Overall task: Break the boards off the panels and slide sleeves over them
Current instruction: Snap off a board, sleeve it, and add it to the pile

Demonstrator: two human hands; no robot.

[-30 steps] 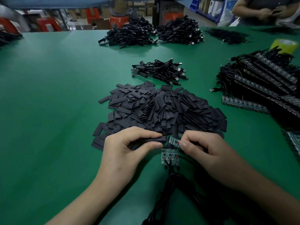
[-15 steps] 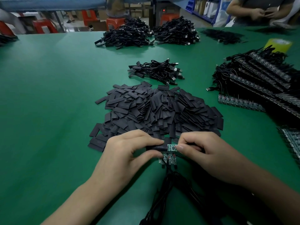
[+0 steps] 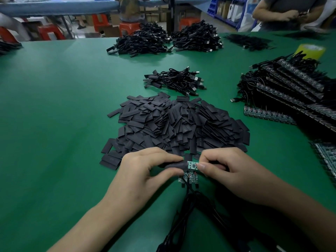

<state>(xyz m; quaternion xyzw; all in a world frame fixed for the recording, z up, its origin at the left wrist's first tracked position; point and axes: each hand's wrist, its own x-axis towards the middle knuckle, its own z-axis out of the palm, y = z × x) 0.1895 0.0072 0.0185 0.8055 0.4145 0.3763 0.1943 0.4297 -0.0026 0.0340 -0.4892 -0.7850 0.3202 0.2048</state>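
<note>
One small green circuit board [image 3: 192, 164] sits between my two hands, held just above the green table [image 3: 54, 124], and it is the piece I am sleeving. My left hand [image 3: 145, 170] pinches a black sleeve [image 3: 174, 165] between thumb and forefinger, with its open mouth meeting the board's left end. My right hand [image 3: 227, 171] pinches the board's other end, fingers curled in close. Most of the board shows bare, so I judge the sliding step is only at its start. Just below lies a short piece of panel [image 3: 188, 179] with a few boards not yet broken off, and black cables [image 3: 190, 206] trail from it toward me. The next move calls for keeping the board flat and in line with the sleeve mouth so no corner snags. Then I push the two together while my right fingertips back off the end to let the sleeve pass. The heap of loose sleeves [image 3: 178, 124] lies just beyond my knuckles, and the stacked panels [image 3: 291, 88] sit well off to my right.
</note>
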